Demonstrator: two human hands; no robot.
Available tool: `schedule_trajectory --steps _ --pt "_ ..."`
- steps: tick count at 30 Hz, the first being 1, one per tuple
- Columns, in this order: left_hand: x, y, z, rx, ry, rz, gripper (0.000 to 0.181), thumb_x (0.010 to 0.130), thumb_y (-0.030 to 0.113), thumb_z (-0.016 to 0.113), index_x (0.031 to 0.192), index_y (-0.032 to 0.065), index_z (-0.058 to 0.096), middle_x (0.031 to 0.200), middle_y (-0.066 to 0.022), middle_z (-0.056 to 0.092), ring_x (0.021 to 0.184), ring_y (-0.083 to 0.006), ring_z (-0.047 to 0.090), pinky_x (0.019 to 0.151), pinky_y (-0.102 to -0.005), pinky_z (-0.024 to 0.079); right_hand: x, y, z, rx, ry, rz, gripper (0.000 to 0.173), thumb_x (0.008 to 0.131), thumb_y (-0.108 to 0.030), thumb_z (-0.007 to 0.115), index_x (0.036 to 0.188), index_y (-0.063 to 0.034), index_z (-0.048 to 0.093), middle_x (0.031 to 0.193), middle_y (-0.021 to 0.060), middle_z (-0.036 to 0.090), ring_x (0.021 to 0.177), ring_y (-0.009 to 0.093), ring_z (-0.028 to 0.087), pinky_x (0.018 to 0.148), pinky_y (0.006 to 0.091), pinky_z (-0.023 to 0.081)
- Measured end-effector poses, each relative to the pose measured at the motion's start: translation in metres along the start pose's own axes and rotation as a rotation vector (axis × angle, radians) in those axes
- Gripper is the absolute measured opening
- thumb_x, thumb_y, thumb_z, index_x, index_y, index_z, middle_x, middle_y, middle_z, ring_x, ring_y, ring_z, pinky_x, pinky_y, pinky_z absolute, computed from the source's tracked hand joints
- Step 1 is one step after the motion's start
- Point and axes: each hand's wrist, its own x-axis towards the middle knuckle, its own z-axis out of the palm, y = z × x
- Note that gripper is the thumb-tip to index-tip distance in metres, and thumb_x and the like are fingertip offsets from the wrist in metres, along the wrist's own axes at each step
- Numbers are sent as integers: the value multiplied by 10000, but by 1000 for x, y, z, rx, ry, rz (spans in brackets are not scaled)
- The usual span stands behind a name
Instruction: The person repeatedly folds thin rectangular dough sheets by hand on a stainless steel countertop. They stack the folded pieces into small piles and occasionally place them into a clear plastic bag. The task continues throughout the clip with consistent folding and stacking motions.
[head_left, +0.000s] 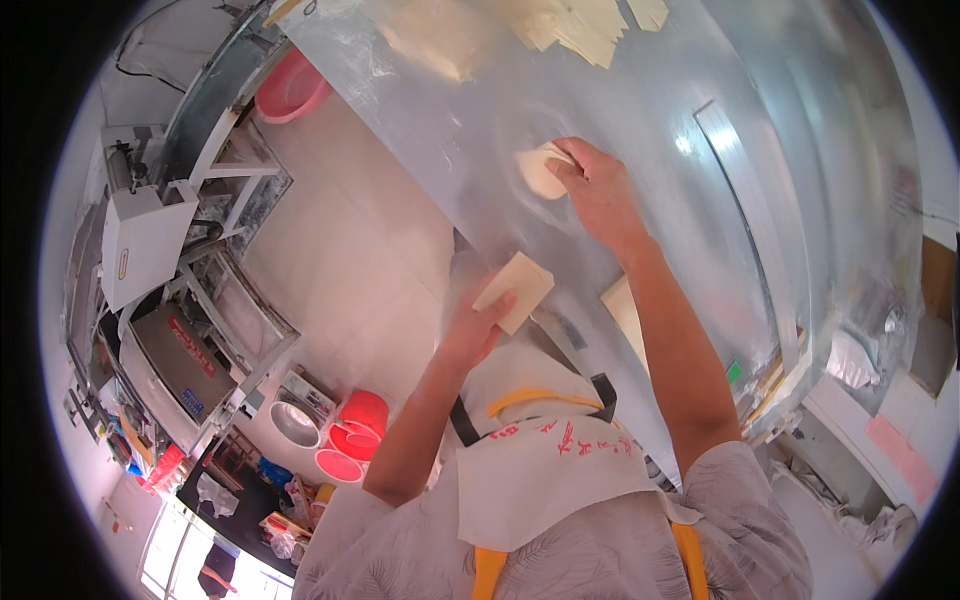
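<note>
My left hand (474, 319) grips a small stack of pale, square-cut dough sheets (525, 289), thumb on top, at the near edge of the metal-topped table (480, 142). Farther out over the tabletop, my right hand (600, 187) pinches a thin, pale dough piece (541, 172) between thumb and fingers. Whether that piece touches the metal cannot be told. Another pale sheet (626, 311) lies partly hidden behind my right forearm. Toward the far side are overlapping cut dough sheets (570, 30), with a separate strip (649, 11) beside them.
A pale, blurred mound (435, 37) sits at the table's far left. Along the right lies a long flat metal bar (750, 202). On the floor side are a pink basin (291, 86), red buckets (360, 427) and a white machine (150, 232). A person (217, 570) stands by the bright doorway.
</note>
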Motion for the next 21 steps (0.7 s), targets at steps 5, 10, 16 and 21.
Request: schedule_trajectory --steps 5,10,16,21 --pt "3 19 4 -31 4 1 606 1080 165 700 1613 11 454 1504 -85 598 1387 -199 567 1142 -370 490 69 63 29 82 -100 85 324 1028 -216 670 1281 -20 722 1173 210 768 1035 341 741 912 422 564" --pt "3 50 22 -9 -16 24 658 1068 227 728 1621 13 442 1539 -94 577 1414 -212 548 1167 -377 461 67 65 40 -126 139 -68 241 1008 -190 695 1159 -5 728 1121 192 761 1004 316 745 869 411 572" --pt "-6 87 63 38 -60 123 696 1047 296 759 1599 -2 458 1522 -111 583 1412 -219 542 1173 -379 439 -54 -50 -1 -6 176 -136 113 987 -91 719 1091 -51 731 1027 107 715 911 258 687 788 369 564" --pt "-15 93 95 73 -85 188 691 1037 312 771 1571 -18 482 1473 -102 602 1361 -208 560 1129 -367 453 -104 -70 -10 0 266 -315 191 922 -15 777 1101 -75 744 1042 71 694 926 257 649 768 365 543"
